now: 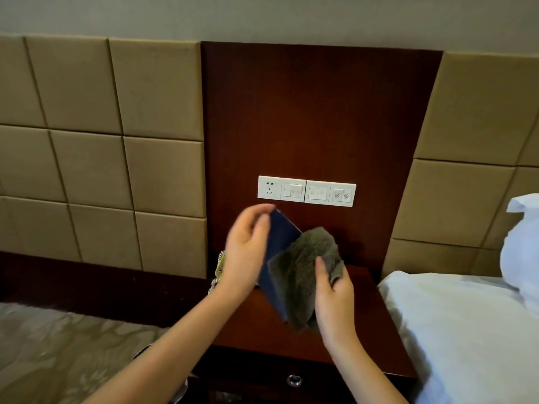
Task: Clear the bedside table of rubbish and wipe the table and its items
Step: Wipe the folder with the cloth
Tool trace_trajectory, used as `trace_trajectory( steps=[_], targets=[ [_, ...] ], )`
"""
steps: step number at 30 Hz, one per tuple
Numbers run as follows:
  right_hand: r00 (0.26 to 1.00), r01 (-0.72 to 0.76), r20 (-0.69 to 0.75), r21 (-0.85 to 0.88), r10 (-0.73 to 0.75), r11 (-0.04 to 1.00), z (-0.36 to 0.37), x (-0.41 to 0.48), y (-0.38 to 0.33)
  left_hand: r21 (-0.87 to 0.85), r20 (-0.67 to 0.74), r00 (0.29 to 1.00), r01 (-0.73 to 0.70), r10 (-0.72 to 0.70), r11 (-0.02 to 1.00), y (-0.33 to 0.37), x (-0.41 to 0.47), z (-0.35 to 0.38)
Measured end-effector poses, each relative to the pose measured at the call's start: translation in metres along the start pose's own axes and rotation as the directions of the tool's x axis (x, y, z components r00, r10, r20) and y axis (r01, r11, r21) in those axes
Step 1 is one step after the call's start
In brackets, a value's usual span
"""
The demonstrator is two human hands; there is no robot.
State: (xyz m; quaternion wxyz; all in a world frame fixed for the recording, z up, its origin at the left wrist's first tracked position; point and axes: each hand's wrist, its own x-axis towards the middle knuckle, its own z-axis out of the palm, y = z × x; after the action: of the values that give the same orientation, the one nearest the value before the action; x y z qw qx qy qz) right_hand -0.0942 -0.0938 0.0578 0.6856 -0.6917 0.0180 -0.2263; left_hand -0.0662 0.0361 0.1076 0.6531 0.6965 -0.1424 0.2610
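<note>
My left hand (248,252) grips a dark blue flat booklet (278,246) by its upper edge and holds it tilted above the dark wooden bedside table (364,310). My right hand (335,293) clutches a grey-green cloth (303,266) and presses it against the booklet's right face. The cloth covers the lower right part of the booklet. A coiled telephone cord (218,266) peeks out behind my left wrist at the table's left edge.
A white socket and switch panel (306,191) sits on the dark wood wall panel above the table. A bed with a white sheet (466,330) and pillow (522,243) lies at the right. Padded beige headboard panels flank both sides. A drawer knob (294,379) shows below.
</note>
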Motion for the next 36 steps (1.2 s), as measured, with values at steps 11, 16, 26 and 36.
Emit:
trace_trajectory(
  steps=[11, 16, 26, 36],
  targets=[
    [0.353, 0.913, 0.662, -0.399, -0.662, 0.088, -0.012, 0.005, 0.032, -0.363, 0.028, 0.702, 0.670, -0.711, 0.647, -0.036, 0.027, -0.026],
    [0.713, 0.638, 0.470, -0.125, -0.521, 0.760, -0.019, -0.012, 0.025, -0.605, 0.038, 0.686, 0.595, -0.727, 0.529, -0.040, 0.022, -0.052],
    [0.987, 0.157, -0.014, -0.173, -0.162, 0.972, 0.008, 0.054, -0.011, -0.620, 0.278, 0.732, 0.632, -0.622, 0.465, -0.035, -0.004, -0.042],
    [0.652, 0.687, 0.708, -0.400, -0.272, 0.606, 0.084, -0.011, 0.010, -0.567, 0.241, 0.767, 0.609, -0.595, 0.555, -0.032, 0.018, -0.048]
  ],
)
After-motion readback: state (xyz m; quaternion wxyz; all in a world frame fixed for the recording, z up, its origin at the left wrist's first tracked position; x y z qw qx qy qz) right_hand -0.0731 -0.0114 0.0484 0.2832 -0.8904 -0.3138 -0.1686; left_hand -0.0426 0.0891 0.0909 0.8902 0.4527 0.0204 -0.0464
